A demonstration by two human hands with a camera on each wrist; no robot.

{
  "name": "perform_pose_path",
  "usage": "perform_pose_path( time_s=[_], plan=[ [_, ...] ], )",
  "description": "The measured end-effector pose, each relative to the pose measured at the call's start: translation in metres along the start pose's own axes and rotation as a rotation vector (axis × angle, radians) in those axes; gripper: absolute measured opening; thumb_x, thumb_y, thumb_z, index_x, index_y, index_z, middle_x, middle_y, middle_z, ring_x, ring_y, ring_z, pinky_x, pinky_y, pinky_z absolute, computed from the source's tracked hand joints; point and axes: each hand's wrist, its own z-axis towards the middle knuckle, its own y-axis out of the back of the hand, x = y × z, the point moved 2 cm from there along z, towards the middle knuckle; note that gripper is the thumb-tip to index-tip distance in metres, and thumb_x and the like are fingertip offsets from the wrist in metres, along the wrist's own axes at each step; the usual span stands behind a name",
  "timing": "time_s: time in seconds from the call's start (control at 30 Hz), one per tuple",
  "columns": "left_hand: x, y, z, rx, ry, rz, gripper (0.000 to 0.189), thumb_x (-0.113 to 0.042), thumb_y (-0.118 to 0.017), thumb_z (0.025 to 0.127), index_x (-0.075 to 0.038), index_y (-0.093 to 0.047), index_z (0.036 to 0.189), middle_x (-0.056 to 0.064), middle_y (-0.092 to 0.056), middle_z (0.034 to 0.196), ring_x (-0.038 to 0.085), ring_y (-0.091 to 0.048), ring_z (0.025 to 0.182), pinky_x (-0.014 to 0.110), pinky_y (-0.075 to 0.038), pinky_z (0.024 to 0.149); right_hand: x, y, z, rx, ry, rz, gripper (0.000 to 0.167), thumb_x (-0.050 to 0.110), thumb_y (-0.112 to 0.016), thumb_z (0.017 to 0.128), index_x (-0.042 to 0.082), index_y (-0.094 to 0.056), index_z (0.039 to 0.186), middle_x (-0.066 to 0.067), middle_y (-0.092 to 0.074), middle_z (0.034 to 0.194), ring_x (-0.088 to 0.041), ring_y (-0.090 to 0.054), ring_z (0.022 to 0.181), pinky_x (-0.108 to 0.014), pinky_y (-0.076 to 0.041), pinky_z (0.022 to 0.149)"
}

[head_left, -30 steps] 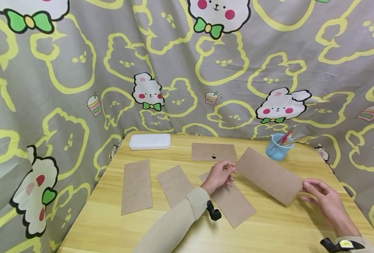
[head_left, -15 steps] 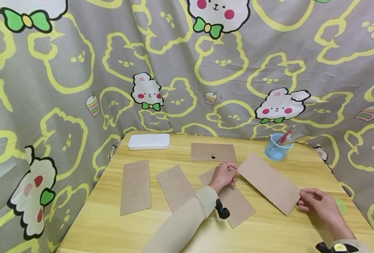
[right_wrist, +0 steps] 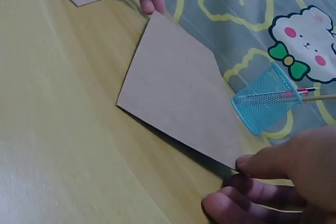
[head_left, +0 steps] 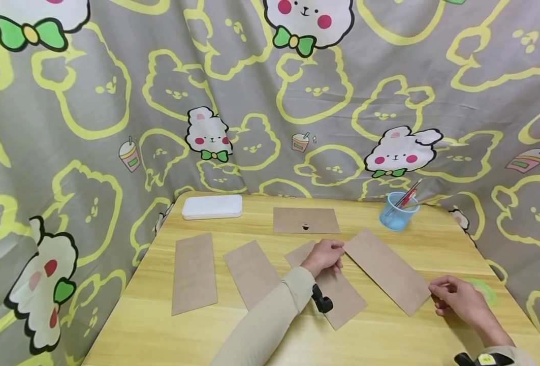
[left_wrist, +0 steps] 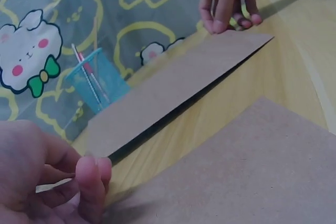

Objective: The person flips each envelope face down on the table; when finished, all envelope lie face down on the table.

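A brown rectangular card (head_left: 386, 272) is held low over the right of the wooden table, a shadow along its near edge. My right hand (head_left: 462, 300) pinches its right corner, thumb on top and fingers below in the right wrist view. At the opposite corner, the fingertips of my left hand (left_wrist: 52, 177) pinch the card. Below my left wrist lies another brown card (head_left: 343, 300), partly covered by the hand and sleeve. Two more lie to the left, an upright card (head_left: 194, 272) and a slanted card (head_left: 251, 272).
A brown card with a small black mark (head_left: 306, 216) lies at the back middle. Behind it to the left is a white flat case (head_left: 212, 206). A blue mesh cup (head_left: 395, 213) holding brushes stands at the back right, before a patterned curtain (head_left: 260, 76).
The held card has come down closer to the table and turned steeper, its right end nearer me. My right hand has moved down and slightly left, my left hand slightly right.
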Motion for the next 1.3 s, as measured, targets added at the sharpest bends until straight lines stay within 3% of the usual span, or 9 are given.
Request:
perform_pose_path(
  time_s=[0.27,0.43,0.6,0.9,1.13,1.3],
  plan=[
    [-0.001,0.001,-0.001,0.021,0.019,0.001,0.038,-0.011,-0.061,0.110,-0.007,-0.068,0.147,0.011,-0.073,0.083,0.009,-0.056,0.049,0.018,-0.051,0.045,0.000,0.001,-0.001,0.016,-0.004,-0.055,0.035,0.024,-0.056,0.115,-0.008,-0.066,0.125,-0.005,-0.070,0.092,-0.013,-0.070,0.078,-0.031,-0.069,0.067],
    [-0.003,0.006,-0.003,0.019,0.001,0.003,0.033,-0.009,-0.059,0.109,-0.009,-0.072,0.139,0.012,-0.075,0.090,0.011,-0.059,0.051,0.024,-0.058,0.050,0.003,0.003,0.001,-0.021,0.002,-0.043,0.043,0.030,-0.051,0.117,-0.009,-0.065,0.125,-0.004,-0.073,0.090,-0.013,-0.072,0.075,-0.032,-0.069,0.066],
    [-0.005,0.019,-0.002,0.006,0.007,-0.011,0.023,-0.009,-0.063,0.108,-0.007,-0.074,0.128,0.015,-0.074,0.095,0.013,-0.062,0.056,0.028,-0.065,0.055,0.013,0.003,0.007,-0.058,0.060,0.013,0.052,0.032,-0.050,0.118,-0.016,-0.057,0.137,-0.005,-0.077,0.094,-0.014,-0.076,0.073,-0.034,-0.069,0.067],
    [-0.001,0.058,0.003,-0.034,0.010,-0.035,0.025,-0.008,-0.066,0.105,-0.003,-0.073,0.129,0.013,-0.072,0.088,0.013,-0.063,0.059,0.031,-0.068,0.060,0.046,-0.001,0.031,-0.050,0.147,0.132,0.055,0.032,-0.052,0.117,-0.018,-0.054,0.140,-0.005,-0.075,0.102,-0.010,-0.076,0.084,-0.032,-0.070,0.075],
    [0.000,0.097,0.004,-0.060,-0.022,-0.044,0.028,-0.008,-0.060,0.108,0.002,-0.070,0.133,0.022,-0.077,0.117,0.014,-0.066,0.069,0.031,-0.069,0.065,0.078,-0.012,0.056,-0.032,0.192,0.182,0.053,0.029,-0.054,0.117,-0.018,-0.053,0.143,-0.005,-0.075,0.106,-0.003,-0.073,0.091,-0.031,-0.070,0.083],
    [-0.001,0.127,0.002,-0.083,-0.029,-0.049,0.030,-0.007,-0.061,0.108,0.005,-0.068,0.135,0.028,-0.074,0.121,0.017,-0.068,0.074,0.031,-0.070,0.068,0.101,-0.023,0.075,-0.017,0.227,0.207,0.051,0.027,-0.055,0.116,-0.018,-0.054,0.141,-0.003,-0.076,0.105,0.000,-0.072,0.090,-0.032,-0.070,0.085]
  ],
)
